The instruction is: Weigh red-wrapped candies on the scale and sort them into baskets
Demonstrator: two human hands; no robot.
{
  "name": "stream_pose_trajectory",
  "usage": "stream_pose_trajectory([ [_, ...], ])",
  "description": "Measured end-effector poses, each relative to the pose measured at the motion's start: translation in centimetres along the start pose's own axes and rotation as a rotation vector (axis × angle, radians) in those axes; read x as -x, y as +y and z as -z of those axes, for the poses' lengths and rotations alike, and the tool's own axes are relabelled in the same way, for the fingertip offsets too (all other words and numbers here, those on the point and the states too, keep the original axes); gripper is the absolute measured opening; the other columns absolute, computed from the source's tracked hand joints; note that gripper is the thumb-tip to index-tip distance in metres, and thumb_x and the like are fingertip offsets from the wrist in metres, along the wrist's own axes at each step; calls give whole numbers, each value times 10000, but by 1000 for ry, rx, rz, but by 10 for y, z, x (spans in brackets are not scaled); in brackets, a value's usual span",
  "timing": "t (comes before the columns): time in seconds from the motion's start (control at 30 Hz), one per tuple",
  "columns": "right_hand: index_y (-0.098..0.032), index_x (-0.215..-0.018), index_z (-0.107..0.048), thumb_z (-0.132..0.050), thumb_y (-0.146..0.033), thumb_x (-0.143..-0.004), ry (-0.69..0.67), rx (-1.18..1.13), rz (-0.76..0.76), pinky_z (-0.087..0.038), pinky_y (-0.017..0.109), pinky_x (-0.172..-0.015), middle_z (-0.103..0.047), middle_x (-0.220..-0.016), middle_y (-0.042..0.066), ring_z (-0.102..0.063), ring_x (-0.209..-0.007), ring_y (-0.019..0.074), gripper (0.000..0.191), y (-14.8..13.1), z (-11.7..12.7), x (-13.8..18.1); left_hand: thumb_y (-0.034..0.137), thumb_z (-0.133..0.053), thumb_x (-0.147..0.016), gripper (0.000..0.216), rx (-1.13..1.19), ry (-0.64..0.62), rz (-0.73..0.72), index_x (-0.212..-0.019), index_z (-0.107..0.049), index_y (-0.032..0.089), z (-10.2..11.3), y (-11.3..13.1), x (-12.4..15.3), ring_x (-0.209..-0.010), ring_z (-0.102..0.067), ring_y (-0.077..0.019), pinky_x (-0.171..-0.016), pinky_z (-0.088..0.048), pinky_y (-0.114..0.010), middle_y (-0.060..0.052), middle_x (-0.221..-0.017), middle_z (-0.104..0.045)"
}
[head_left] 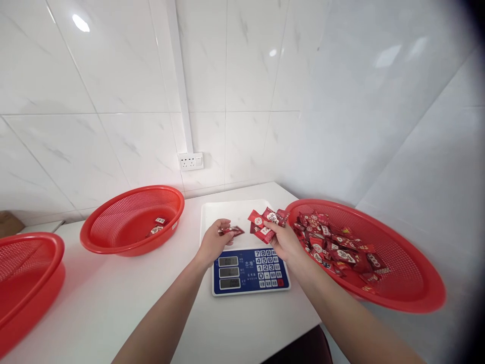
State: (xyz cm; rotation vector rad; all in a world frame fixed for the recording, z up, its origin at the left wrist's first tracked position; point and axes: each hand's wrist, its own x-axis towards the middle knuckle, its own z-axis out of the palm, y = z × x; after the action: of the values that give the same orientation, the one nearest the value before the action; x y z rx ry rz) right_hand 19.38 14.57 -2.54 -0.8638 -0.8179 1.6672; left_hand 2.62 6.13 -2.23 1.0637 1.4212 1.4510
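My left hand (212,241) pinches one small red candy packet (232,231) over the white pan of a digital scale (212,212). My right hand (285,240) grips a bunch of red candy packets (265,222) just above the pan's right side. To the right, a large red mesh basket (417,283) holds a heap of the same red packets (337,247). The scale's blue keypad panel (250,273) faces me, with its displays showing low readings.
A second red mesh basket (113,227) at the left holds two candy packets (157,226). A third red basket (22,273) sits at the far left edge. A wall socket (190,162) is behind the scale. White tiled walls enclose the white table (113,303).
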Motion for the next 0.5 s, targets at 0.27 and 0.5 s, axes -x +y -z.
stream_pose_trajectory([
  [0.27, -209, -879, -603, -741, -74, -561, 6, -38, -14, -563, 280, -657, -699, -838, -17, -656, -801, 179, 372, -3, 0, 5, 177, -642, -692, 298, -227, 78, -80, -985, -626, 233, 1, -3, 2, -855, -577, -187, -807, -446, -328, -52, -1041, -596],
  [0.5, -156, -889, -621, -722, -126, -622, -215, 59, -160, -540, 330, -733, -714, -846, 41, -666, -796, 203, 287, -5, -9, 24, 316, -613, -747, 271, -185, 48, -81, -999, -618, 215, -6, 6, 2, -674, -573, -142, -630, -469, -267, -18, -861, -631],
])
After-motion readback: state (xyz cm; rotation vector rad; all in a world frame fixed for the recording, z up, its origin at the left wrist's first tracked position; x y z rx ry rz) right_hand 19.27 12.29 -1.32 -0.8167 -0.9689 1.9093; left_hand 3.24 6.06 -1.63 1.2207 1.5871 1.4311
